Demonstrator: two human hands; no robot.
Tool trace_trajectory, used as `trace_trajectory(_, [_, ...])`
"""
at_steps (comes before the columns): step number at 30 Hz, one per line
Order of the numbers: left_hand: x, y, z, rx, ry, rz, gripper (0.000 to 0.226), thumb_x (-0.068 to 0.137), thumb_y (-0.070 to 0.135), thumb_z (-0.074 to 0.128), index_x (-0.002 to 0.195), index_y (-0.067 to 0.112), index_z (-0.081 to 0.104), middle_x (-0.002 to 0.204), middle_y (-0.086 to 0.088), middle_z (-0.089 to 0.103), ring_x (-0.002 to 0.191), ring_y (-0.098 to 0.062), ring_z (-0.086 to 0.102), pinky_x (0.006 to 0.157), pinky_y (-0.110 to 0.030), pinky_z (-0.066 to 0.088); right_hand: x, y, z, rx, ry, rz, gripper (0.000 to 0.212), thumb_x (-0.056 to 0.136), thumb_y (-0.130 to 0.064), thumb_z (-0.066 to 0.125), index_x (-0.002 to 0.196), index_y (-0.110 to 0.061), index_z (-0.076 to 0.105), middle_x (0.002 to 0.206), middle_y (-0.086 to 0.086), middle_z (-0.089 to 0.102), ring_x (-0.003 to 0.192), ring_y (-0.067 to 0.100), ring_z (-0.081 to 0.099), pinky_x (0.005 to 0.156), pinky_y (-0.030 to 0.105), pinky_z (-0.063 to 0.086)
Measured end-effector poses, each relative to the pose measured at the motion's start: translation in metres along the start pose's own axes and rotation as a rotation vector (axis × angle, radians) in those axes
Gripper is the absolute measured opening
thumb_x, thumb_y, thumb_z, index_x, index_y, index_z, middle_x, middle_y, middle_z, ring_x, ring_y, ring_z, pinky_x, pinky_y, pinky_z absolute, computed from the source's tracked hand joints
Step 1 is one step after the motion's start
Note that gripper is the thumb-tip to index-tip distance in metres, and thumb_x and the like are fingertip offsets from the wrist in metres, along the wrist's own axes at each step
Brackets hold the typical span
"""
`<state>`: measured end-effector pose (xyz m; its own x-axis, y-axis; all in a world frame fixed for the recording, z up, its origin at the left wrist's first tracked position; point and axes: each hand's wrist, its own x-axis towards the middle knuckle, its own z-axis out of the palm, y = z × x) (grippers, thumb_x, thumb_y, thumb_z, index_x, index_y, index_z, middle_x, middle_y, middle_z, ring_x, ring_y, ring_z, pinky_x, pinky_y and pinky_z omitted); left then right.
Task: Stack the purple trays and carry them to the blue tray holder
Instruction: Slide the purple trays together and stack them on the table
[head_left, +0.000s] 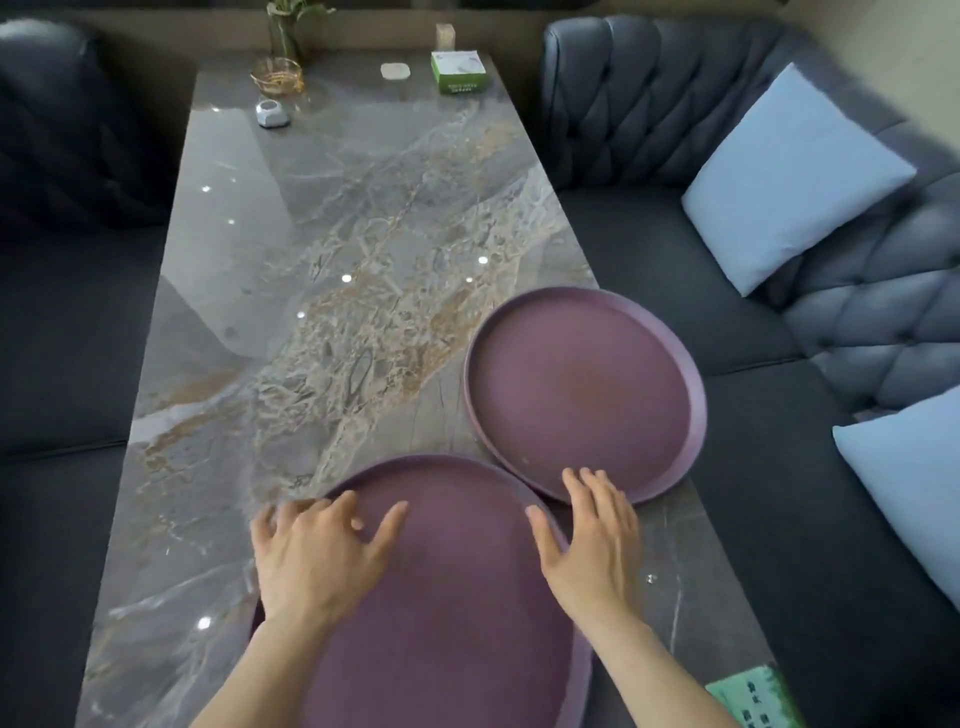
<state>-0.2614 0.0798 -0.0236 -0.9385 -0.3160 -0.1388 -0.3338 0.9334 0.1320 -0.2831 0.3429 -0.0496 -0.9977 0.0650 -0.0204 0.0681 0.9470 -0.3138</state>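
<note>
Two round purple trays lie on the marble table. The near tray (452, 613) fills the bottom centre; the far tray (582, 384) sits to its right, overhanging the table's right edge, and their rims meet. My left hand (317, 556) hovers with spread fingers over the near tray's left rim. My right hand (592, 540) is spread over the near tray's right rim, its fingertips reaching the far tray's near edge. Neither hand grips anything. No blue tray holder is in view.
The grey marble table (337, 291) runs away from me between dark sofas (727, 291). Light blue cushions (789, 176) lie on the right sofa. A green box (460, 71), glass bowl (277, 76) and small items stand at the far end. A green card (753, 696) lies near right.
</note>
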Motion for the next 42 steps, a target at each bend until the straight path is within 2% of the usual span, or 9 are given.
trace_trajectory(4, [0.055,0.051,-0.014,-0.186,0.056,-0.016,0.045,0.086,0.063,0.054,0.11,0.026,0.062,0.109,-0.003,0.071,0.111,-0.034,0.059,0.096,-0.05,0.04,0.061,0.057,-0.036,0.078,0.043,0.204,0.059,0.094,-0.047,0.056,0.144,-0.016,0.05,0.149,0.011,0.048,0.138,0.029,0.042,0.111,0.048,0.037])
trace_trajectory(7, [0.097,0.101,-0.016,-0.462,-0.076,-0.052,0.06,0.085,0.06,0.059,0.134,0.025,0.05,0.134,-0.008,0.058,0.125,-0.032,0.053,0.099,-0.048,0.044,0.111,0.093,-0.06,0.141,-0.053,0.347,0.078,0.091,-0.054,0.058,0.155,-0.018,0.03,0.159,0.007,0.03,0.141,0.029,0.037,0.104,0.047,0.043])
trace_trajectory(12, [0.146,0.161,0.0,-0.58,-0.235,-0.124,0.096,0.077,0.057,0.072,0.155,0.023,0.027,0.155,-0.01,0.038,0.142,-0.03,0.038,0.114,-0.046,0.035,0.173,0.123,-0.07,0.266,-0.173,0.427,0.093,0.087,-0.057,0.064,0.158,-0.02,0.016,0.163,0.005,0.023,0.146,0.029,0.031,0.106,0.047,0.041])
trace_trajectory(17, [0.153,0.188,0.022,-0.555,-0.33,-0.198,0.121,0.065,0.052,0.085,0.158,0.019,0.016,0.159,-0.01,0.035,0.148,-0.033,0.026,0.121,-0.047,0.024,0.195,0.135,-0.066,0.398,-0.189,0.529,0.092,0.086,-0.052,0.069,0.157,-0.017,0.023,0.16,0.007,0.031,0.145,0.03,0.034,0.109,0.048,0.038])
trace_trajectory(23, [0.15,0.177,0.024,-0.798,-0.335,-0.307,0.152,0.028,0.067,0.09,0.156,0.028,0.016,0.154,-0.003,0.044,0.137,-0.026,0.048,0.109,-0.049,0.044,0.2,0.139,-0.075,0.427,-0.178,0.534,0.091,0.084,-0.062,0.064,0.153,-0.012,0.032,0.155,0.01,0.039,0.14,0.031,0.041,0.106,0.048,0.041])
trace_trajectory(26, [0.138,0.181,0.004,-0.806,-0.253,-0.298,0.14,0.035,0.054,0.092,0.154,0.019,0.027,0.149,-0.005,0.048,0.132,-0.025,0.053,0.107,-0.047,0.047,0.195,0.137,-0.084,0.418,-0.169,0.534,0.087,0.085,-0.061,0.064,0.151,-0.011,0.036,0.153,0.01,0.041,0.138,0.031,0.044,0.104,0.048,0.043])
trace_trajectory(30, [0.124,0.173,-0.018,-0.822,-0.077,-0.338,0.094,0.061,0.022,0.092,0.144,0.013,0.049,0.135,-0.005,0.063,0.121,-0.024,0.061,0.104,-0.045,0.049,0.184,0.127,-0.095,0.45,-0.12,0.522,0.075,0.088,-0.052,0.066,0.147,-0.012,0.043,0.15,0.009,0.047,0.135,0.031,0.047,0.106,0.049,0.044])
trace_trajectory(34, [0.098,0.148,-0.043,-0.843,0.022,-0.37,0.077,0.063,0.028,0.091,0.132,0.025,0.058,0.112,0.002,0.069,0.099,-0.021,0.068,0.094,-0.042,0.053,0.16,0.105,-0.106,0.457,-0.072,0.487,0.073,0.085,-0.051,0.07,0.142,-0.013,0.047,0.144,0.008,0.052,0.128,0.03,0.053,0.101,0.047,0.048])
trace_trajectory(42, [0.013,0.048,-0.051,-0.642,0.048,-0.425,0.067,0.064,0.055,0.081,0.122,0.036,0.055,0.114,-0.002,0.069,0.109,-0.028,0.065,0.092,-0.047,0.051,0.063,0.044,-0.096,0.369,-0.121,0.394,0.065,0.086,-0.049,0.071,0.138,-0.015,0.051,0.136,0.007,0.058,0.123,0.028,0.056,0.095,0.04,0.046])
